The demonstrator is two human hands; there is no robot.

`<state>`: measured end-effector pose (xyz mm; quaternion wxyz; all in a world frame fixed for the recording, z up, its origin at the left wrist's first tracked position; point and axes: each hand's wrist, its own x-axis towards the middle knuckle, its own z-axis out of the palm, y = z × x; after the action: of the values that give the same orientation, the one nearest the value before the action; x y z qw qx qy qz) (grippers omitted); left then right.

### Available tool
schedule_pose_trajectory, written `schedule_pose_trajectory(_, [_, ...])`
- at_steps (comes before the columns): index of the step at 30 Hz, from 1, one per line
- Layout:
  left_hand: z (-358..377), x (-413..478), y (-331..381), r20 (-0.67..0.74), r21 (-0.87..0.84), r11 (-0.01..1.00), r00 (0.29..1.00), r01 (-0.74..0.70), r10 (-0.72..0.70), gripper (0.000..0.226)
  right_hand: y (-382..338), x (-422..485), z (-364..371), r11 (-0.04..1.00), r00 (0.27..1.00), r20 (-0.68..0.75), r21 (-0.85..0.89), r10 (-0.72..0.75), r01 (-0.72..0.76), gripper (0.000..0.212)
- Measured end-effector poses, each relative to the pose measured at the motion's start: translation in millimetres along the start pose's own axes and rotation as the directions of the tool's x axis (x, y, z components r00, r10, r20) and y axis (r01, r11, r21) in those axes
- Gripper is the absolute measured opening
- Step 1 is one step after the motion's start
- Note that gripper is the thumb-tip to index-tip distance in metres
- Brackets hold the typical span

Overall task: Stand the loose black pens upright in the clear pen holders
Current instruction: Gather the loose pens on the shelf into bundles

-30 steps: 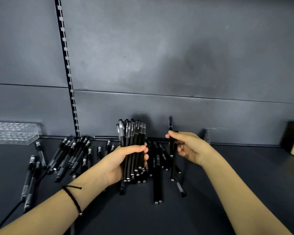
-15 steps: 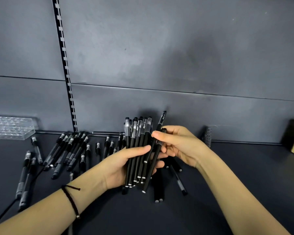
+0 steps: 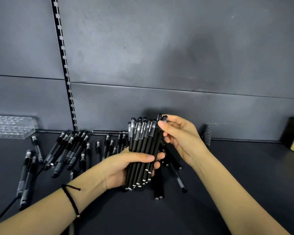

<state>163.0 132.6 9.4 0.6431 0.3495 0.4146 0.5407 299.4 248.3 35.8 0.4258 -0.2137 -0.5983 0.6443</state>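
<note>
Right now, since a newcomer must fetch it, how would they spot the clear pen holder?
Follow the dark grey back wall left, past the slotted black upright strip. There on the black shelf sits the clear acrylic block: the only see-through block, drilled with round holes.

The right grip [image 3: 182,138], which a second ago held a slim black plastic pen [image 3: 157,137] upright and apart, has carried it leftward. The pen now lies against the right edge of the bundle of black pens [image 3: 139,143] in the left grip [image 3: 126,167], pinched near its top.
</note>
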Motion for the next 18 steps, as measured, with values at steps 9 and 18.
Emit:
schedule_pose_trajectory(9, [1,1,0,0.055,0.148,0.984,0.994,-0.100,0.093,0.018,0,6,-4,0.999,0.999,-0.034,-0.042,0.025,-0.027,0.017])
schedule_pose_trajectory(18, [-5,8,4,-0.176,-0.162,0.980,0.981,-0.113,0.084,0.014,33,21,-47,0.386,0.965,-0.136,-0.897,0.223,-0.216,0.040])
